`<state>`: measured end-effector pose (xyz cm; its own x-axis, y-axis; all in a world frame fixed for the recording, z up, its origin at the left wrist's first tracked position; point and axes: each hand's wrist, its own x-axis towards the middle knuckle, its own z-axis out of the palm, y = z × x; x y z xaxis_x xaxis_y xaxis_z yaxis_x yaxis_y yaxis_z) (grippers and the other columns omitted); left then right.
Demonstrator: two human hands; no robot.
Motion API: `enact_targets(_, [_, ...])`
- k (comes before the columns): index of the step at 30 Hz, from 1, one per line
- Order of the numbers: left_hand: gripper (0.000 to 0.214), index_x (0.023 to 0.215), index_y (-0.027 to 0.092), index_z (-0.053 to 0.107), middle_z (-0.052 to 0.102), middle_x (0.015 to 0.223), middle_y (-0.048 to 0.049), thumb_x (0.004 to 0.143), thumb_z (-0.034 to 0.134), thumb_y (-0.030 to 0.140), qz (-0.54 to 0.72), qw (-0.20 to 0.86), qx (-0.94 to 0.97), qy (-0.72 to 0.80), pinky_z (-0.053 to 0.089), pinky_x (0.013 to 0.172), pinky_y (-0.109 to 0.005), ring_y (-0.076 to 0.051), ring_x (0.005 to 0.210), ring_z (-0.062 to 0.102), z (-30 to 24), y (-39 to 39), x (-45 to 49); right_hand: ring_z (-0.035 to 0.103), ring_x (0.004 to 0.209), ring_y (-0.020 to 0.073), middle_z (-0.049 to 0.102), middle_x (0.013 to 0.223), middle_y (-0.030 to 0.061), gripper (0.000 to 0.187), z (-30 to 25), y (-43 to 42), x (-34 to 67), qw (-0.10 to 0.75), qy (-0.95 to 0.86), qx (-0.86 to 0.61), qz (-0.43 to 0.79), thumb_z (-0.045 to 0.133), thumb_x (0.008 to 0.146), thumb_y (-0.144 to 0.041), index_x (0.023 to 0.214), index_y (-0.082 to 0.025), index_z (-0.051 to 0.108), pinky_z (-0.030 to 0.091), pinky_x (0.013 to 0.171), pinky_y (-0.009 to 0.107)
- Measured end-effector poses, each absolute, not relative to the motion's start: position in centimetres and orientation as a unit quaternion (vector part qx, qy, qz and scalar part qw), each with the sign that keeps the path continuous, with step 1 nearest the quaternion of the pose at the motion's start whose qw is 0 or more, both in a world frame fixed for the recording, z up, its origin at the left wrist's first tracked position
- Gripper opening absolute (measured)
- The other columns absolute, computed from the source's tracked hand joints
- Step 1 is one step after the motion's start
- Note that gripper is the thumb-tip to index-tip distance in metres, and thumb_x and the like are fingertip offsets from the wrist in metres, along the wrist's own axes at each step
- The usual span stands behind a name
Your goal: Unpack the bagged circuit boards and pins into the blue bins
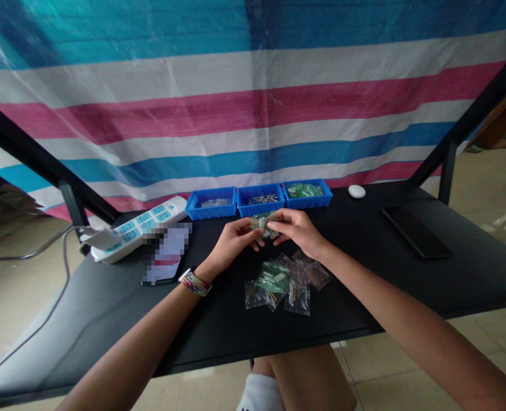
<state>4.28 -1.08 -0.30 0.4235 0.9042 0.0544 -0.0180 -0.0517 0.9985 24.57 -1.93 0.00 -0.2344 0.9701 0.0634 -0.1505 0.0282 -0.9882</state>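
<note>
Between my two hands is a small clear plastic bag (262, 221) with a greenish tint and pale pieces inside. My left hand (239, 236) pinches its left side, and my right hand (296, 229) grips its right side. Just below them on the table lies a loose pile of small clear bags (296, 297) holding thin brass-coloured pins. A green-tinted bag (273, 276) with pale pieces rests on top of that pile. Beyond my hands stand three blue bins: the left bin (210, 212) with clear bags, the middle bin (260, 204) with metal pins, the right bin (307, 200) with green bags.
A white power strip (139, 227) with a plugged-in cable lies at the left, beside a phone (168, 254) with a lit screen. To the right are a white rounded object (356, 191) and a dark phone (417, 232). A striped sheet (218, 114) hangs behind the black table (218, 337).
</note>
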Motion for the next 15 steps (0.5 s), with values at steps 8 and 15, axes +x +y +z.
enact_targets(8, [0.036, 0.102, 0.015, 0.066, 0.071, 0.086, -0.0052, 0.087, 0.074, 0.047, 0.416, 0.614, 0.563, 0.364, 0.057, 0.057, -0.026, -0.016, 0.067, 0.071, -0.5, -0.8, 4.1, 0.067, 0.072, 0.0147, 0.069, 0.086, 0.0011, 0.027, 0.4, 0.0, 26.7, 0.601, -0.488, -0.415, 0.477, 0.081, 0.078, -0.042, 0.09, -0.021, 0.068, 0.063, 0.061, 0.028])
enact_targets(15, [0.032, 0.096, 0.014, 0.068, 0.07, 0.084, -0.0051, 0.086, 0.073, 0.044, 0.409, 0.613, 0.567, 0.368, 0.054, 0.056, -0.025, -0.015, 0.064, 0.069, -1.0, -0.5, 4.0, 0.069, 0.096, 0.0272, 0.07, 0.113, 0.0142, 0.027, -0.3, 4.2, 33.9, 0.617, -0.553, -0.558, 0.044, 0.058, 0.095, -0.032, 0.113, -0.017, 0.071, 0.061, 0.08, 0.041])
